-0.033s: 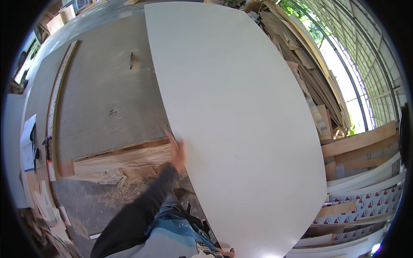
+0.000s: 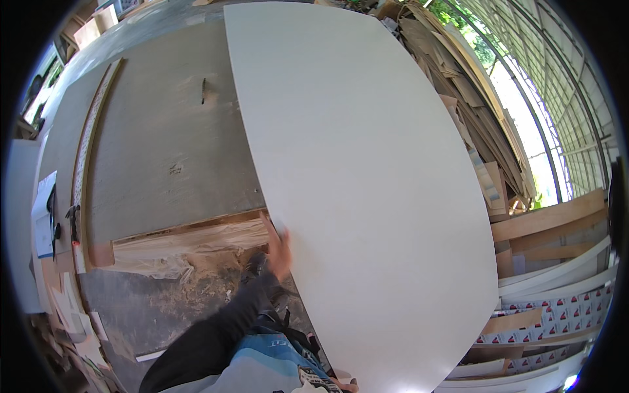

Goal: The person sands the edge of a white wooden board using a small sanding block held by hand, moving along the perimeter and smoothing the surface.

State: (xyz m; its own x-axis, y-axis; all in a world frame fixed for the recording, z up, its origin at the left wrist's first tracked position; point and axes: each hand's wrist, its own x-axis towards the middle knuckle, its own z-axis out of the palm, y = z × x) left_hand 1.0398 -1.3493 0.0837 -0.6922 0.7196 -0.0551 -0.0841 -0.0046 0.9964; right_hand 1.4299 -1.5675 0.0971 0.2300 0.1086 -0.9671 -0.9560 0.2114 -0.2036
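A large white panel (image 2: 367, 190) fills the middle and right of the view, stretching from near my body to the far edge. My left hand (image 2: 280, 254) is at its left edge, the thumb on the white face and the long fingers stretched along the outer side, gripping that edge. Down at the bottom rim, only a small part of my right hand (image 2: 346, 385) shows, its fingers bent at the panel's near edge; the rest of it is out of sight.
A grey-brown board surface (image 2: 151, 131) lies to the left, with a long wooden strip (image 2: 84, 157), a hammer (image 2: 73, 224) and a clipboard (image 2: 44, 213). Plastic wrapping (image 2: 190, 252) and sawdust are below it. Wood offcuts (image 2: 452, 78) and stacked boards (image 2: 550, 223) line the right side.
My left hand has slid slightly toward my body and right along the panel's edge. The view has shifted a little; my right hand stays at the bottom.
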